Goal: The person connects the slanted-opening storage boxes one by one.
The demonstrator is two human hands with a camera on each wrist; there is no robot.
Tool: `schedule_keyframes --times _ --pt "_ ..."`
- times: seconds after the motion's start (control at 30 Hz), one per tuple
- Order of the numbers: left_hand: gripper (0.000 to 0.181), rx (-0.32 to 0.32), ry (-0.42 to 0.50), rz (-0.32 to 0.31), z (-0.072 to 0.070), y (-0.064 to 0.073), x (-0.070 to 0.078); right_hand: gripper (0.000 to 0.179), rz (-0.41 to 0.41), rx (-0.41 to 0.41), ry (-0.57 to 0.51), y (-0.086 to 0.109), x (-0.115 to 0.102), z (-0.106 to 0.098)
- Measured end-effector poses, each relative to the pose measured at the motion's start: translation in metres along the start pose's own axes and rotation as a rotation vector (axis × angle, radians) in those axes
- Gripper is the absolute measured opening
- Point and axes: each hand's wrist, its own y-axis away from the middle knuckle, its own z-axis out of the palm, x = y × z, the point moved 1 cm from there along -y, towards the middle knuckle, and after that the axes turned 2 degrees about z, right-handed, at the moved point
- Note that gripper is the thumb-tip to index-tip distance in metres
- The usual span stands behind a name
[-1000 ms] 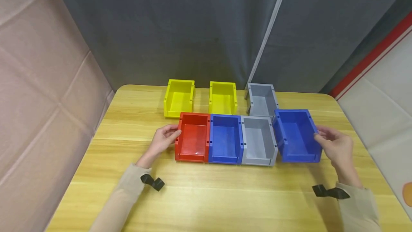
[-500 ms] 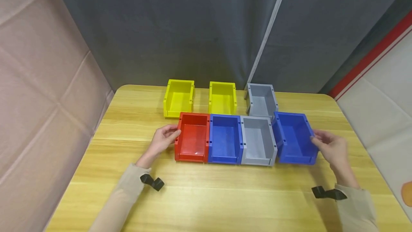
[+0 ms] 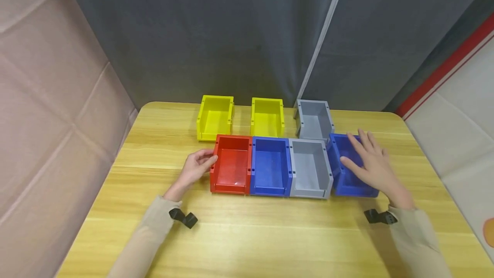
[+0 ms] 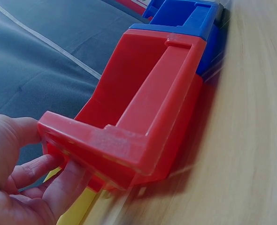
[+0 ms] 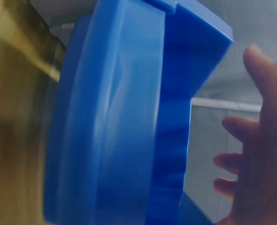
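Left hand [image 3: 197, 166] and right hand [image 3: 372, 166] are well apart, one at each end of a row of plastic boxes. Thumb and fingers of the left hand pinch the outer side wall of the red box [image 3: 232, 166], which stands on the wooden table [image 3: 270, 235] with its low front edge toward the person. The right hand has its fingers spread above the end blue box [image 3: 352, 188]; from the right wrist a gap shows between that hand and the box, so it grips nothing.

Between the hands, the middle blue box [image 3: 271, 166] touches the red box, and the front grey box [image 3: 310, 168] touches the middle blue box on the side toward the right hand. The end blue box is just beside the front grey box; whether their walls touch is hard to tell.

Farther out than the left hand, the left yellow box [image 3: 214, 119] stands behind the red box. The right yellow box [image 3: 267, 119] is behind the middle blue box, and the back grey box [image 3: 314, 121] behind the front grey box.

Beige sleeves [image 3: 144, 235] cover both forearms. Beyond every box hangs a dark curtain [image 3: 204, 33]; pale pink cloth [image 3: 46, 98] is off on the left hand's side, and a white panel [image 3: 459, 119] on the right hand's
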Motion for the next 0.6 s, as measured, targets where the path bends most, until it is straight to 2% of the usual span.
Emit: schedule_keyframes --times 0.07,0.23,0.6 --pt "0.037 0.001 -0.002 0.003 0.001 0.0 0.0 0.073 -0.016 -0.066 0.038 -0.004 -0.004 0.001" --pt "0.036 -0.003 -0.003 0.013 0.002 -0.002 0.0 0.071 -0.047 -0.153 0.079 -0.011 -0.008 0.005" --pt "0.037 0.003 -0.004 0.002 -0.001 -0.002 -0.002 0.066 -0.036 -0.171 0.109 -0.013 -0.006 0.014"
